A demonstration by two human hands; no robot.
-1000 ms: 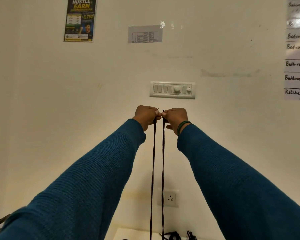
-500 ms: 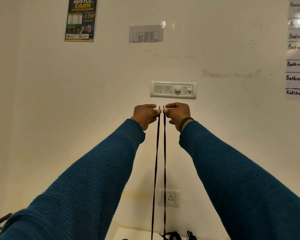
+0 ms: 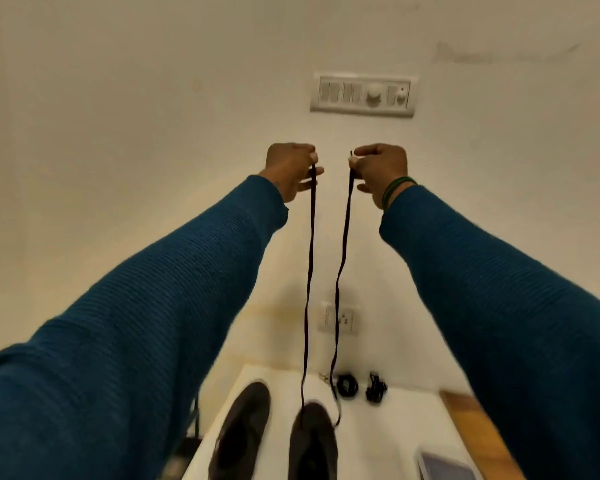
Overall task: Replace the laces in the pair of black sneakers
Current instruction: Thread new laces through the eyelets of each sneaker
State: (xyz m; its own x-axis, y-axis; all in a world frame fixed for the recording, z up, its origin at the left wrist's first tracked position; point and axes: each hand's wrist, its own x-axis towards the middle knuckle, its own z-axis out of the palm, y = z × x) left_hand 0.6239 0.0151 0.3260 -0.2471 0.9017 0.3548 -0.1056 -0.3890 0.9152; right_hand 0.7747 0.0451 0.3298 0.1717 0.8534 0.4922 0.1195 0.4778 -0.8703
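Left hand [image 3: 289, 167] and right hand [image 3: 380, 168] parted; thin black lace [image 3: 311, 237] hangs slack.

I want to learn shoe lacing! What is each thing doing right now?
Lace: two strands hang down to one sneaker.
Left hand: raised, pinching one end.
Right hand: raised, pinching the other end.
Other sneaker: lying beside it on the table.
Spare laces: bundled, untouched.

Plain indoor room, cream wall [image 3: 153, 98], switch panel [image 3: 362, 95], wall socket [image 3: 340, 320], white table [image 3: 395, 427]
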